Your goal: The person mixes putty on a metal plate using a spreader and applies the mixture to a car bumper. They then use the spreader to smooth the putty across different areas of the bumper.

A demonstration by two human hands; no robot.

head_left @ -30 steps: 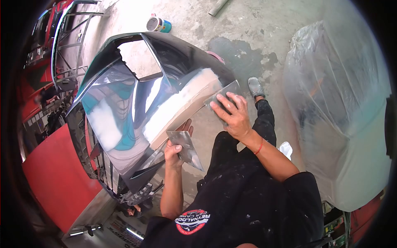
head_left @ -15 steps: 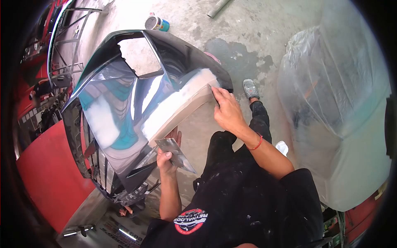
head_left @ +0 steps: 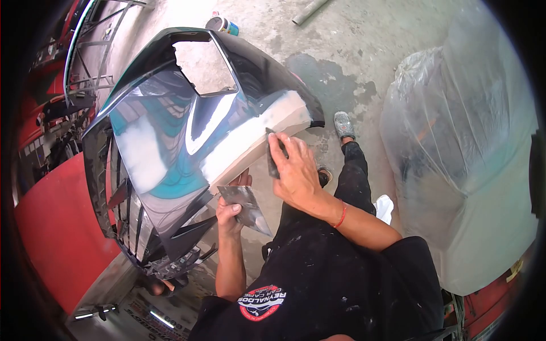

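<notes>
A dark car bumper [head_left: 259,71] with white and beige filler [head_left: 242,145] along its near edge lies across the left half of the head view. In my left hand [head_left: 229,213] is a thin grey metal spreader plate [head_left: 248,211], pinched with the thumb on top, just below the lower end of the filled edge. My right hand [head_left: 298,170] is closed on a dark flat filler spreader [head_left: 272,152]. The tip of that spreader is right at the beige edge strip, around its middle. A second white filler patch [head_left: 139,153] covers the bumper's left part.
A paint can [head_left: 222,25] and a pipe [head_left: 310,11] lie on the concrete floor beyond the bumper. Plastic sheeting [head_left: 443,131] drapes a large shape at right. A red panel [head_left: 54,227] is at left, near a metal frame [head_left: 96,42]. Part of another person shows at bottom left.
My right hand with its spreader has moved left and down along the filled edge, from near the far end to the middle. My left hand still holds the plate in nearly the same place.
</notes>
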